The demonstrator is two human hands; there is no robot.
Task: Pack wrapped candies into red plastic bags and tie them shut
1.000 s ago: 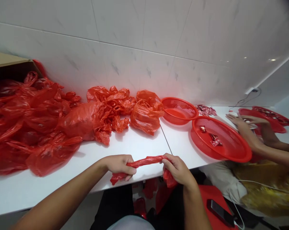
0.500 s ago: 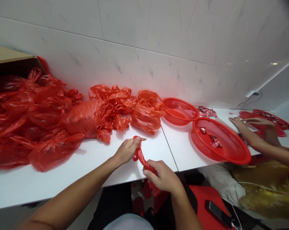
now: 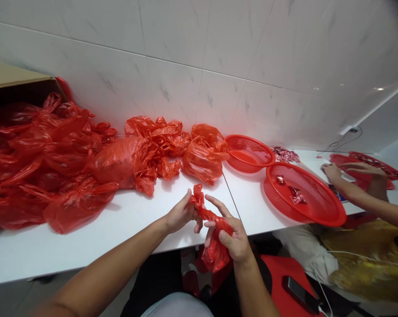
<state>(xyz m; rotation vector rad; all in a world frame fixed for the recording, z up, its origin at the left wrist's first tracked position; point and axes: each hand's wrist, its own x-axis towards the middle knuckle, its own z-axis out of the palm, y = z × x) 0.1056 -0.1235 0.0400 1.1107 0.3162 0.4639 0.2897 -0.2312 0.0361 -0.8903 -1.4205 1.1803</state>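
Note:
A twisted red plastic bag [image 3: 210,224] hangs between both hands just above the front edge of the white table [image 3: 126,229]. My left hand [image 3: 182,214] pinches its upper end, fingers closed on the plastic. My right hand [image 3: 230,235] grips the lower bunched part, with the forefinger stretched out and the other fingers curled round it. The bag's tail dangles below the table edge.
A big heap of red bags [image 3: 50,158] fills the left, spilling from a cardboard box [image 3: 7,77]. More tied bags [image 3: 203,158] lie mid-table. Two red mesh baskets [image 3: 250,152] [image 3: 306,193] stand right, one holding small wrapped items. Another person's hands [image 3: 334,171] work at far right. A phone [image 3: 301,293] lies below.
The bag was stretched level between both hands, then turned upright. Now my hands are close together, the right wrapping the lower part into a bunch. The view has shifted slightly.

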